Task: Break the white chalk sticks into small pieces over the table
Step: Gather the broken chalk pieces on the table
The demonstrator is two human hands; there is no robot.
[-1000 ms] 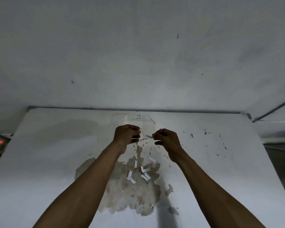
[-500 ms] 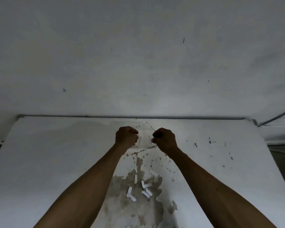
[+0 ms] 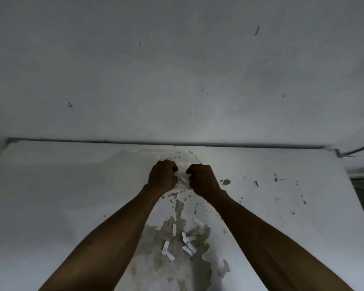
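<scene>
Both fists are held side by side above the far middle of the white table [image 3: 61,196]. My left hand [image 3: 163,177] and my right hand [image 3: 202,180] are each closed, and a short white chalk stick [image 3: 183,179] shows in the gap between them; how each hand grips it is mostly hidden by the fingers. Several broken chalk pieces [image 3: 186,242] lie scattered on a patch of peeled, brownish surface nearer to me, between my forearms.
A plain white wall [image 3: 177,70] rises right behind the table's far edge. The tabletop has a large worn patch [image 3: 177,259] in the middle and dark specks on the right side. The table's right edge [image 3: 357,206] drops off to a darker area.
Both hands have closed into tighter fists and drawn together around the chalk. The camera has tilted up a little, so the table sits lower in view.
</scene>
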